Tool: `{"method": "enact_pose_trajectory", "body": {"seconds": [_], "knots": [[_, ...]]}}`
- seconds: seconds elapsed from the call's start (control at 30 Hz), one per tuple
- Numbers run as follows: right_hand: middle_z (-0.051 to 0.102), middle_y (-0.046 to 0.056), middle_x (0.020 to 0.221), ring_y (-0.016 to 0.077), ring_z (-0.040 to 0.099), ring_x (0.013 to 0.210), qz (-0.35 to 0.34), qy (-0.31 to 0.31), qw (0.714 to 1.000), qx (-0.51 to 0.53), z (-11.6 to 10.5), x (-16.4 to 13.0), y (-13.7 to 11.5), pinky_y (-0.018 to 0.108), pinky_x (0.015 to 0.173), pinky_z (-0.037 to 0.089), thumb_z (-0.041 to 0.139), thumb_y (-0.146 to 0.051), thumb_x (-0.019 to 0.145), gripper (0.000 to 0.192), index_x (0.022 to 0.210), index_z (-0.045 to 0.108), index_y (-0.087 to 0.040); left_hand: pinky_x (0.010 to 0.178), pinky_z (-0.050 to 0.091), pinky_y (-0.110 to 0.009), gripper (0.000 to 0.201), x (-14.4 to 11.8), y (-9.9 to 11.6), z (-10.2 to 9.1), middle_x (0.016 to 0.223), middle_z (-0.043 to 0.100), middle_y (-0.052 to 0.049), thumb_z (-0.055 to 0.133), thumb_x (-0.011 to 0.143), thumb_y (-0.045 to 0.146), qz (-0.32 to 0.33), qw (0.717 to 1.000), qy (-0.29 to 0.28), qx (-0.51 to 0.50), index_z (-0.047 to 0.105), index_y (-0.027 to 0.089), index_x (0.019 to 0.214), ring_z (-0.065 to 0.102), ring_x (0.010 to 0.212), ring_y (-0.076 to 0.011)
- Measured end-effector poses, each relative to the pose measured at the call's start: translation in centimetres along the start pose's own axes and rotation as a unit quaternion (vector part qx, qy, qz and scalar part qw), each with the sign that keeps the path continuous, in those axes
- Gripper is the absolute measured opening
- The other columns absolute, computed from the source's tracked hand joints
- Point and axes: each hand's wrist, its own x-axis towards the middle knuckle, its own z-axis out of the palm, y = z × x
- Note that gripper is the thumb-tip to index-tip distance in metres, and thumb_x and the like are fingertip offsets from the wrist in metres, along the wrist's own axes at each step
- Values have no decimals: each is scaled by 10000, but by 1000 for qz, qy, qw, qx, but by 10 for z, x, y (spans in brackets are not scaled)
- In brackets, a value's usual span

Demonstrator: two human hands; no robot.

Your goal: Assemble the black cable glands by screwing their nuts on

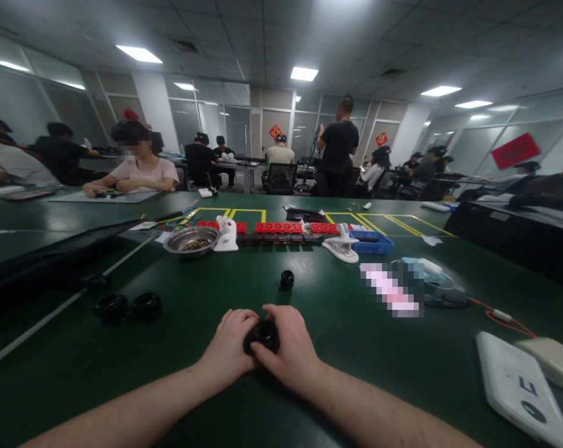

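Though details blur, both hands' [237, 336] [293, 339] half-curled fingers [265, 355] hold a black object [254, 337].

Glossy, plastic-looking black held piece [267, 343], shiny metal bowl [182, 236], plastic blue tray [373, 247], smooth, faintly glossy green tabletop [341, 330].

On the table [216, 280], a black ring-shaped piece [262, 346] is held between the left-hand grip [232, 339] and the right-hand grip [294, 341]. Beyond the held piece, a smaller black piece [287, 282] is seen; to the held piece's left, two black pieces [111, 308] [147, 306] are placed.
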Motion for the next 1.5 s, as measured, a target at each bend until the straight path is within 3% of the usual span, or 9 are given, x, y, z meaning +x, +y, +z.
{"method": "enact_pose_trajectory", "body": {"seconds": [0.2, 0.5, 0.7, 0.8, 0.97, 1.13, 1.23, 1.37, 1.5], "knots": [[423, 90, 1195, 238, 351, 1136, -55, -32, 998, 12, -3, -3, 0, 486, 1004, 124, 494, -166, 585, 657, 1210, 292, -173, 951, 256, -473, 360, 1, -2, 3, 1017, 535, -60, 613, 593, 298, 9, 1000, 14, 5, 548, 210, 936, 452, 1004, -274], [521, 77, 971, 241, 471, 943, 34, 18, 999, -4, 2, 0, 4, 431, 866, 353, 633, -311, 606, 527, 1075, 436, -177, 926, 303, -454, 309, -1, 2, -1, 987, 536, -47, 606, 600, 311, 11, 1000, 11, -1, 558, 213, 890, 469, 971, -256], [463, 74, 1171, 228, 355, 1139, -45, -59, 997, 19, -3, 0, 3, 488, 1016, 108, 487, -124, 592, 630, 1199, 325, -174, 948, 277, -455, 387, 1, -2, 3, 1023, 534, -61, 600, 596, 276, 12, 1000, 6, 1, 539, 194, 969, 457, 997, -259], [384, 98, 1252, 245, 289, 1188, -43, -54, 998, 10, -4, -1, 3, 493, 1019, 90, 525, -175, 602, 680, 1235, 277, -158, 951, 278, -445, 360, 2, -5, 4, 1021, 536, -66, 596, 581, 239, 14, 1000, 5, 7, 553, 186, 934, 458, 1003, -262], [433, 105, 1161, 256, 362, 1112, 4, 4, 1000, -6, 2, 0, 3, 454, 984, 220, 633, -346, 609, 639, 1163, 369, -165, 947, 278, -460, 360, 1, -4, 1, 1027, 533, -66, 599, 603, 292, 16, 1000, -6, 0, 551, 191, 945, 454, 1008, -266], [512, 82, 968, 241, 463, 928, 23, 32, 999, -7, 5, 1, 1, 421, 845, 366, 645, -327, 589, 490, 1014, 462, -168, 945, 277, -461, 364, 1, -3, 1, 1008, 530, -64, 617, 582, 285, 14, 1000, -7, -2, 549, 185, 926, 458, 986, -257], [534, 61, 945, 220, 476, 924, -13, 12, 1000, 7, 2, 0, 0, 461, 927, 280, 546, -199, 612, 449, 1046, 436, -175, 942, 283, -453, 369, 1, -4, 4, 1020, 531, -69, 602, 594, 267, 19, 1000, 6, -1, 546, 184, 949, 457, 993, -258], [471, 72, 1133, 228, 383, 1098, -78, -33, 996, 28, -5, -2, -2, 491, 1012, 98, 469, -134, 564, 618, 1166, 333, -178, 959, 249, -466, 411, 2, -7, 7, 1034, 536, -61, 606, 599, 294, 26, 999, 19, 1, 532, 203, 992, 448, 1014, -268], [448, 103, 1141, 251, 384, 1092, -43, -3, 999, 12, -4, -1, 0, 494, 1000, 141, 560, -243, 609, 607, 1168, 337, -165, 947, 268, -456, 334, 2, -7, 6, 1022, 535, -55, 587, 603, 250, 24, 1000, 6, 6, 549, 206, 932, 455, 1002, -258]]}}
